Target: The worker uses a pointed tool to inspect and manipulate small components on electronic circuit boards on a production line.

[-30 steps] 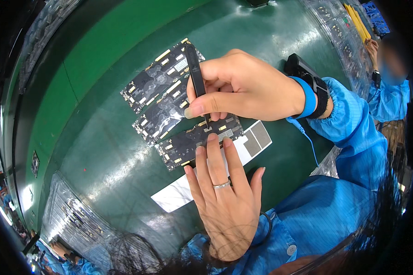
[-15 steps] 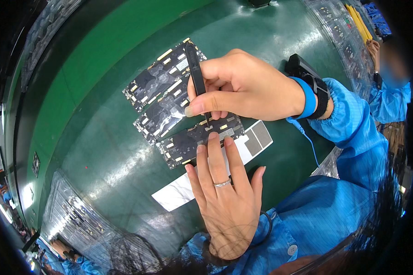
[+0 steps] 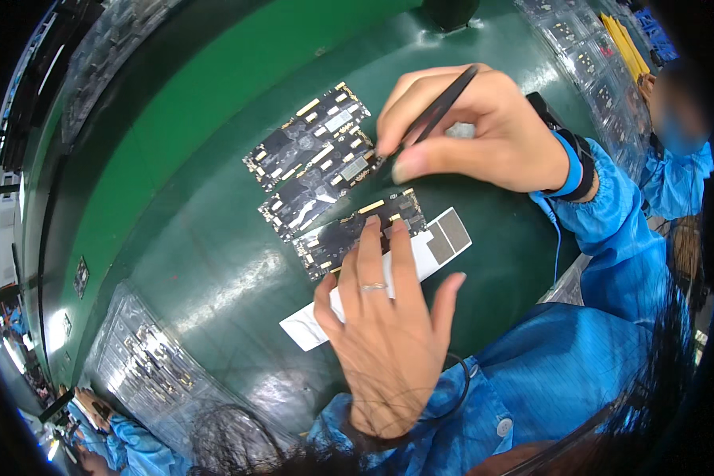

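- Three dark circuit boards lie in a row on the green work mat (image 3: 174, 262); how many are finished cannot be read from here, but the work now looks to be at the middle circuit board (image 3: 319, 189)
- The right hand (image 3: 484, 135) pinches black tweezers (image 3: 428, 119) in a narrow grip, tip down at that board's right end
- The left hand (image 3: 385, 333) lies flat, fingers spread, gripping nothing, two fingertips pressing the nearest circuit board (image 3: 357, 234)
- A white backing strip (image 3: 313, 325) with grey pads lies just under that hand
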